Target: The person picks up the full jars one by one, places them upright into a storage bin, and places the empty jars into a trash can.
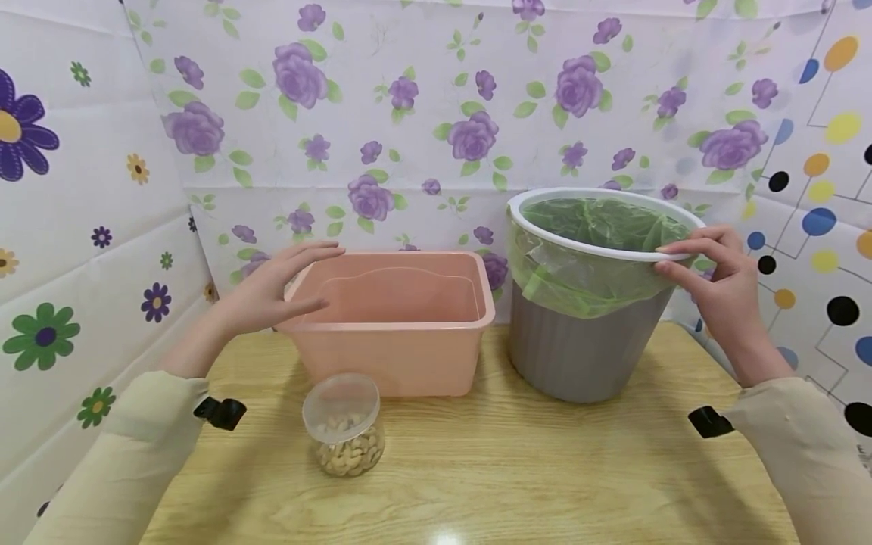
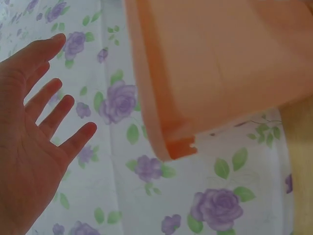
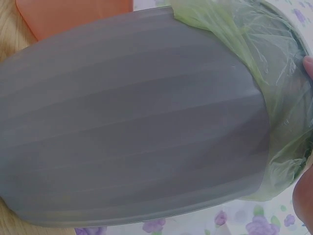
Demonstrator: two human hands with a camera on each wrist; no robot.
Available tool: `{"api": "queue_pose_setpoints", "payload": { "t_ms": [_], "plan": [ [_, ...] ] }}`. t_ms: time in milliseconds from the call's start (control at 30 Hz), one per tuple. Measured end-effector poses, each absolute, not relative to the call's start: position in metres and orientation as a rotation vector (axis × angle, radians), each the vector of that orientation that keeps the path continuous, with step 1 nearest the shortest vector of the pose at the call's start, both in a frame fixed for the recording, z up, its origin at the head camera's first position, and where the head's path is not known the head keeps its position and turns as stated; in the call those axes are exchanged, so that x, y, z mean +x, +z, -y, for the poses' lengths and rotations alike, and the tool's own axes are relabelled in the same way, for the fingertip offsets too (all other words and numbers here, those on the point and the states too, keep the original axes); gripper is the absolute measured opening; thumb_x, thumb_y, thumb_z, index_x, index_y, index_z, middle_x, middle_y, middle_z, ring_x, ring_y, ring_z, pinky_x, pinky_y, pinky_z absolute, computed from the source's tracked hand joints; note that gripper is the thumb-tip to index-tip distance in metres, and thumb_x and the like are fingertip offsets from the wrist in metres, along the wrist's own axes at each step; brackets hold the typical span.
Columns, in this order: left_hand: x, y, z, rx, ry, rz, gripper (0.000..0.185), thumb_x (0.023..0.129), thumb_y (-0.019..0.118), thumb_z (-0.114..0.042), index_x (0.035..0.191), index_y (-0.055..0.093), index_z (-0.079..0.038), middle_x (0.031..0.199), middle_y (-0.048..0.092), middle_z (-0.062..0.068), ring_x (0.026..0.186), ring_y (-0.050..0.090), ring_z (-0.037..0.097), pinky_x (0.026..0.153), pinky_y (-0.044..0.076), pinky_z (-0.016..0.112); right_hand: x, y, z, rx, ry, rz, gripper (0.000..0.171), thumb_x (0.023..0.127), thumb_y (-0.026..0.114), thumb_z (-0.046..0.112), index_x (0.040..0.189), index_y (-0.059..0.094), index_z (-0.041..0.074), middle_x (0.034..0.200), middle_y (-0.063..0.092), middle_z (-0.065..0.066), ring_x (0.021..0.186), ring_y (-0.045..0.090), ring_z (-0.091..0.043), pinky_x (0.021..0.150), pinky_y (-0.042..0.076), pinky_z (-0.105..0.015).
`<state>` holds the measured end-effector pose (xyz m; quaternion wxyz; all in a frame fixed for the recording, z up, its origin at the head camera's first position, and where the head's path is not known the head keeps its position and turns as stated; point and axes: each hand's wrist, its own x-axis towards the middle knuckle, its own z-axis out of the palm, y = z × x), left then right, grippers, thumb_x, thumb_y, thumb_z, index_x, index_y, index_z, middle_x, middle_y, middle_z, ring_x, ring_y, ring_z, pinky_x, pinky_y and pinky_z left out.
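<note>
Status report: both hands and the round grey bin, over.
Right hand pinching white rim of round grey plastic bin, translucent green bag lining it. Left hand empty, near pink rectangular plastic tub. Round transparent jar before tub, clear of bin.

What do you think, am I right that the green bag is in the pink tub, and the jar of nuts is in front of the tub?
Not quite. The green bag is in the gray bin, not the pink tub, as the head view shows. The jar of nuts is in front of the tub, as you said.
</note>
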<state>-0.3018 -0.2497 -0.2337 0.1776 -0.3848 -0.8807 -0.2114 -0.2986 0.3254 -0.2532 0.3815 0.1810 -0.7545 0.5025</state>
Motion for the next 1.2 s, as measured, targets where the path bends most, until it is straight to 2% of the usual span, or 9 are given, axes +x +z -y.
{"api": "queue_pose_setpoints", "payload": {
  "t_ms": [267,667,900,1200],
  "plan": [
    [-0.297,-0.253,0.266,-0.969,-0.646,2.489,0.063,0.091,0.071,-0.011,0.148,0.045,-0.015,0.152,0.043,0.017,0.140,0.038,0.042,0.109,0.035,0.065,-0.299,-0.253,-0.326,0.469,1.293,1.931,0.020,0.085,0.072,-0.003,0.104,0.074,-0.004,0.104,0.051,0.015,0.109,0.041,-0.002,0.082,0.030,-0.017],
    [-0.292,-0.276,0.287,-0.882,-0.728,2.515,0.057,0.092,0.069,-0.013,0.145,0.047,-0.008,0.148,0.045,0.022,0.134,0.042,0.046,0.100,0.042,0.067,-0.300,-0.253,-0.326,0.472,1.284,1.914,0.019,0.084,0.073,-0.003,0.103,0.074,-0.004,0.103,0.052,0.015,0.108,0.042,-0.003,0.081,0.029,-0.018],
    [-0.287,-0.286,0.294,-0.768,-0.714,2.592,0.053,0.093,0.069,-0.021,0.141,0.052,-0.007,0.148,0.044,0.023,0.138,0.036,0.049,0.100,0.036,0.072,-0.300,-0.253,-0.326,0.463,1.282,1.918,0.019,0.085,0.072,-0.003,0.103,0.074,-0.004,0.103,0.051,0.016,0.108,0.042,-0.002,0.081,0.029,-0.018],
    [-0.281,-0.298,0.299,-0.664,-0.890,2.674,0.057,0.099,0.061,-0.025,0.148,0.042,-0.003,0.150,0.041,0.025,0.137,0.037,0.046,0.101,0.038,0.066,-0.300,-0.253,-0.326,0.467,1.282,1.911,0.019,0.084,0.073,-0.004,0.103,0.073,-0.005,0.102,0.051,0.015,0.108,0.042,-0.003,0.083,0.029,-0.018]
  ]
}}
